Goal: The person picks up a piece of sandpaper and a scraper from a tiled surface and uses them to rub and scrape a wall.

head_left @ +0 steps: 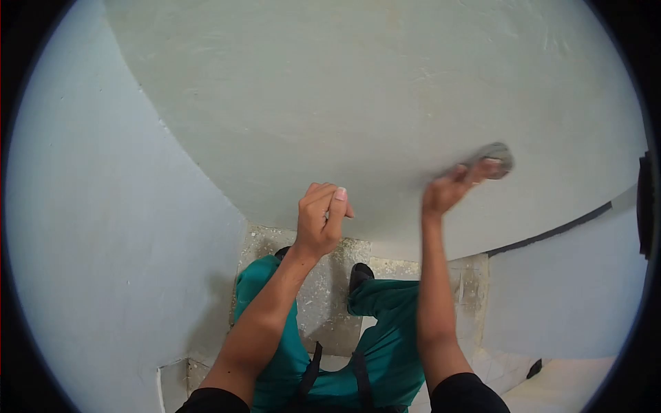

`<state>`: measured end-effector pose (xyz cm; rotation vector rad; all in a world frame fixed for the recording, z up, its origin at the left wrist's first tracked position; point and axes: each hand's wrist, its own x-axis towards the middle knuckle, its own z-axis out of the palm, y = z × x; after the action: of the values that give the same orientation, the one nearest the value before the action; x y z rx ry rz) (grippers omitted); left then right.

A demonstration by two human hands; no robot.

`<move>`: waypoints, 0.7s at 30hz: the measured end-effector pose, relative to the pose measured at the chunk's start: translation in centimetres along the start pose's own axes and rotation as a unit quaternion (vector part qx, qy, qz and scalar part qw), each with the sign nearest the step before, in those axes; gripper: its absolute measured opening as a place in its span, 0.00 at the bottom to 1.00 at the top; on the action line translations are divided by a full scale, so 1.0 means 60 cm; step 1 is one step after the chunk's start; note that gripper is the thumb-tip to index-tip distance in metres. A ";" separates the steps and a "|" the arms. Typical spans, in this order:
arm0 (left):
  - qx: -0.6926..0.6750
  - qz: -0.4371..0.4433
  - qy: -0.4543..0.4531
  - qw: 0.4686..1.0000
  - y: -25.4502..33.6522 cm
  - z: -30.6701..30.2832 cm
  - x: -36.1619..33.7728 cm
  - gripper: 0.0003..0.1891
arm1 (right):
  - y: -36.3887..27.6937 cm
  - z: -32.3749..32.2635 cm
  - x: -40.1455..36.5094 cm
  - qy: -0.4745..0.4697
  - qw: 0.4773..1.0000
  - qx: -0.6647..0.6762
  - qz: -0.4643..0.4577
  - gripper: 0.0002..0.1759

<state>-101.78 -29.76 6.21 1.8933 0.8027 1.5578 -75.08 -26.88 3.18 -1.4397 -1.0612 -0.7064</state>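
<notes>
My right hand (451, 187) is raised against a pale green wall (385, 89) and presses a small grey pad, likely sandpaper (497, 157), flat on the surface with its fingertips. My left hand (321, 219) is curled into a loose fist with the thumb up, resting close to the same wall lower left of the pad; nothing shows inside it. Both forearms reach up from the bottom of the view.
A light blue wall (103, 227) meets the green one in a corner at left. Another light blue wall section (564, 282) stands at right with a dark edge strip. Below are my green trousers (385, 330), dark shoes and a speckled tiled floor (323, 296).
</notes>
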 end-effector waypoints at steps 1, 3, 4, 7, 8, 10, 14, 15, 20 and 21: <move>0.000 -0.004 -0.004 1.000 0.000 0.005 0.002 0.24 | -0.021 0.017 -0.035 -0.010 0.999 0.035 0.015 0.33; -0.003 -0.018 0.001 1.000 -0.005 0.018 0.001 0.24 | -0.069 0.064 -0.143 -0.050 0.994 0.091 0.027 0.34; -0.003 -0.025 0.002 1.000 -0.008 0.024 0.000 0.24 | -0.091 0.085 -0.202 -0.074 0.994 0.082 -0.018 0.35; -0.027 -0.032 0.031 0.999 -0.014 0.044 -0.004 0.24 | -0.104 0.089 -0.311 -0.325 0.918 0.229 0.006 0.28; -0.021 -0.037 0.020 0.999 -0.021 0.039 -0.001 0.24 | -0.097 0.096 -0.327 -0.372 0.897 0.240 -0.002 0.26; -0.013 -0.054 0.010 0.998 -0.027 0.038 -0.009 0.25 | -0.042 0.105 -0.315 -0.345 0.917 0.096 -0.177 0.22; -0.020 -0.080 -0.008 0.997 -0.024 0.032 -0.010 0.26 | 0.002 0.063 -0.217 -0.048 0.993 -0.042 -0.100 0.35; -0.025 -0.091 -0.010 0.995 -0.021 0.032 -0.007 0.26 | 0.001 0.064 -0.222 -0.028 1.000 -0.002 0.000 0.38; -0.034 -0.114 -0.021 0.993 -0.024 0.045 -0.003 0.26 | -0.017 0.105 -0.401 -0.170 0.985 0.020 -0.001 0.40; -0.032 -0.115 -0.025 0.993 -0.026 0.049 -0.004 0.26 | 0.000 0.113 -0.446 -0.266 0.961 -0.014 -0.080 0.38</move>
<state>-99.08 -29.00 4.39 1.7206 0.9020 1.3732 -87.00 -25.92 -21.71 -1.6263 -1.6002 -0.4517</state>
